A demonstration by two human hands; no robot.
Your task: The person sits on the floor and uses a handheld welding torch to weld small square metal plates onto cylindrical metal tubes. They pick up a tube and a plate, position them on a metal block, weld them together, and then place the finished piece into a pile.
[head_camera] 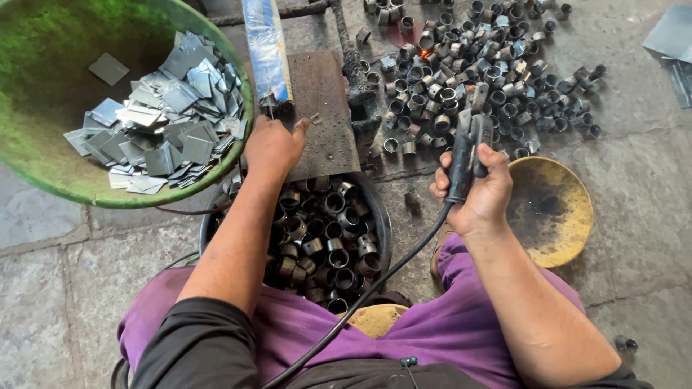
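Note:
My right hand (479,193) grips the dark handle of a welding electrode holder (465,148), whose black cable runs back across my lap. The holder's tip points toward a heap of short metal rings (476,68) on the floor. My left hand (272,146) rests palm down on the near left corner of a rusty steel plate (324,108), next to a small metal piece at the plate's edge; whether its fingers hold anything is hidden. A dark round pan of metal rings (328,238) sits between my knees.
A green basin (43,65) at the upper left holds several flat square metal pieces (162,119). A yellow bowl (559,212) lies at the right. A blue-wrapped long packet (267,47) lies beside the plate. Loose grey sheets (674,39) lie at the top right.

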